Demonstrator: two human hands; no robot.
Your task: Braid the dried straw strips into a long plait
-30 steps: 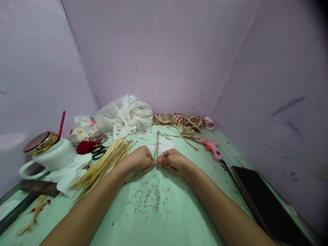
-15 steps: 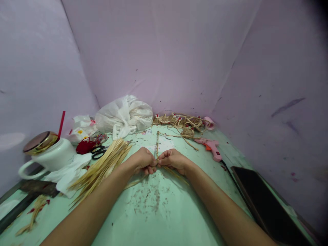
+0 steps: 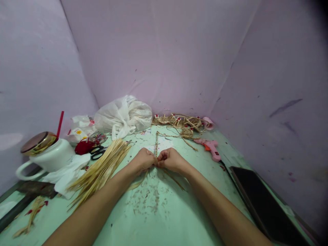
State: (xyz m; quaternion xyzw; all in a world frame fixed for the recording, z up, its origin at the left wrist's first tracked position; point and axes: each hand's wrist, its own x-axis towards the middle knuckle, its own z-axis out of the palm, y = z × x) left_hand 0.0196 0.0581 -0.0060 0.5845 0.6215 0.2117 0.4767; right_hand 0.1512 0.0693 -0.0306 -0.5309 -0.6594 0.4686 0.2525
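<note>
My left hand [image 3: 142, 160] and my right hand [image 3: 171, 160] meet knuckle to knuckle at the middle of the pale green table [image 3: 159, 218]. Both are closed in a pinch on thin straw strands [image 3: 139, 183] that trail back toward me under the wrists. From between the fingertips a narrow braided straw strip [image 3: 156, 142] runs straight away across the table. A loose bundle of straw stalks [image 3: 102, 168] lies just left of my left wrist.
A pink glue gun [image 3: 211, 147] lies to the right, a dark tablet [image 3: 266, 205] at the right edge. Finished straw pieces [image 3: 179, 122] and a white plastic bag [image 3: 124, 116] sit at the back. Black scissors [image 3: 97, 151], a white mug [image 3: 46, 155] and tissue [image 3: 67, 171] are left.
Both hands have drawn closer together and shifted slightly, and the loose strand ends under the wrists have swung inward. The braid stays in place.
</note>
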